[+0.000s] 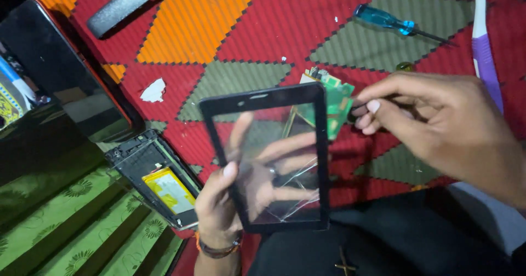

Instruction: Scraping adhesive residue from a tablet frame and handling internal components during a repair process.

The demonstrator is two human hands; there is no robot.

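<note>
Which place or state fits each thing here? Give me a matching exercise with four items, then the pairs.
Things:
1. cracked glass panel
2. green circuit board
3. blue-handled screwdriver
4. opened device with yellow battery

Places or states:
A. lies apart on the mat, top right
B. held up by the left hand
C. lies at the mat's lower left edge
D. at the fingertips of the right hand

Pairs: 1-B, 2-D, 3-A, 4-C

Mat centre [219, 29] open; opened tablet [159, 180] blocks left, screwdriver [392, 23] upper right.
</note>
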